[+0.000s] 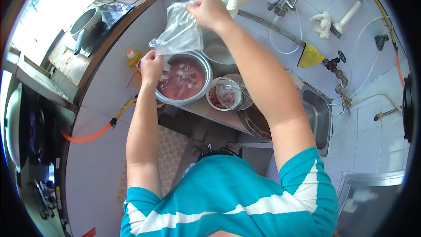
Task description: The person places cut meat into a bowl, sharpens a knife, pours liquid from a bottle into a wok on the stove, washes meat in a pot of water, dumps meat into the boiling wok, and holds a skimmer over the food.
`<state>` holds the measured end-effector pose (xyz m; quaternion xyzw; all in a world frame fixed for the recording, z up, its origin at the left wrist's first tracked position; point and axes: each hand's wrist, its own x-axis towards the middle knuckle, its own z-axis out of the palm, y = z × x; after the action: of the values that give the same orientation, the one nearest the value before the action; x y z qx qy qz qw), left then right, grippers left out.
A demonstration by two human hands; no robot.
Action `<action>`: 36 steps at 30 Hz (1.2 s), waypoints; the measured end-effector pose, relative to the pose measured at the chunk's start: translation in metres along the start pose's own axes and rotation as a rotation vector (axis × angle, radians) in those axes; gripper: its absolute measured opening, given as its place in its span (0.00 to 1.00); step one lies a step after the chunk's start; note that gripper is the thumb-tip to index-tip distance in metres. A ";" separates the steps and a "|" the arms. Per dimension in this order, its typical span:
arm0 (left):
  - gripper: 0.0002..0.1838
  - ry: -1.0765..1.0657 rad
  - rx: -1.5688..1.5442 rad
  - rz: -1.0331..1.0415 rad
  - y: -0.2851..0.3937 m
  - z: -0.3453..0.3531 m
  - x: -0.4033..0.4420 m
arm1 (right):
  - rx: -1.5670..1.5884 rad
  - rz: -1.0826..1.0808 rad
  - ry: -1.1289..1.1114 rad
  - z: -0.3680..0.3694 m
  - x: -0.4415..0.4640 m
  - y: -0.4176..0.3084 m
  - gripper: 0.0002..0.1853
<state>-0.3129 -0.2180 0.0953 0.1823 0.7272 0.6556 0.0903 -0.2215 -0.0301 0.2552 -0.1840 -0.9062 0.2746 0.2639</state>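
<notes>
A clear plastic bag (182, 28) is stretched between my two hands above a metal pot (208, 88). My left hand (151, 66) pinches the bag's lower left corner, close to the pot's rim. Higher up, my right hand (209, 12) grips the bag's top edge with closed fingers. Reddish liquid with pale pieces (184, 79) fills the pot; what the pieces are I cannot make out for sure. Beside it on the right, a white bowl (213, 104) holds pinkish meat-like pieces, with a wire strainer (234, 91) resting over it.
Behind the pot stands another large metal pot (219, 48). A yellow bottle (133, 57) is at the left, near an orange hose (94, 138). To the right are a metal sink (316, 118) and a yellow cloth (310, 55) on a pipe. A saucepan (85, 23) sits on the left ledge.
</notes>
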 end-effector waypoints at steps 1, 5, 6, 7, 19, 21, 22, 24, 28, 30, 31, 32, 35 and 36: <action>0.11 -0.038 -0.133 -0.096 0.003 0.002 0.000 | -0.004 0.006 0.009 0.003 -0.004 0.007 0.20; 0.10 -0.028 -0.330 -0.099 0.010 0.020 -0.005 | 0.193 0.025 -0.175 0.022 -0.023 0.046 0.24; 0.09 -0.150 -0.427 -0.054 0.000 0.024 -0.001 | 0.303 0.162 -0.287 0.020 -0.037 0.045 0.32; 0.09 -0.217 -0.334 -0.001 -0.001 0.029 0.000 | 0.399 0.251 -0.351 0.019 -0.050 0.047 0.45; 0.12 -0.266 0.008 0.154 0.037 0.088 -0.045 | 0.451 0.153 0.281 0.004 -0.120 0.183 0.13; 0.11 -0.212 -0.021 0.148 0.036 0.065 -0.073 | 0.379 0.225 0.446 -0.033 -0.135 0.212 0.15; 0.11 -0.173 -0.029 0.141 0.040 0.055 -0.094 | 0.313 0.206 0.575 -0.039 -0.139 0.239 0.16; 0.10 -0.093 0.055 0.100 0.028 0.025 -0.137 | 0.094 -0.019 0.721 -0.043 -0.138 0.291 0.18; 0.09 0.106 0.031 -0.145 -0.010 -0.031 -0.248 | -0.498 0.162 0.080 -0.008 -0.129 0.363 0.22; 0.09 0.226 0.068 -0.313 -0.038 -0.067 -0.310 | -0.538 0.582 -0.553 -0.008 -0.106 0.378 0.27; 0.09 0.336 0.067 -0.294 -0.046 -0.084 -0.341 | -0.557 0.539 -0.691 -0.002 -0.100 0.404 0.28; 0.10 0.393 0.141 -0.391 -0.052 -0.098 -0.373 | -0.404 0.715 -0.745 0.002 -0.091 0.436 0.29; 0.11 0.580 0.242 -0.565 -0.101 -0.145 -0.469 | -0.335 0.692 -0.493 0.024 -0.075 0.538 0.33; 0.12 0.628 0.279 -0.656 -0.115 -0.159 -0.501 | -0.138 0.657 -0.472 0.008 -0.072 0.547 0.30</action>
<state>0.0707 -0.5647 -0.0526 -0.2536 0.8197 0.5118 0.0427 -0.0656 0.3598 -0.1028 -0.4129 -0.8511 0.3175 -0.0662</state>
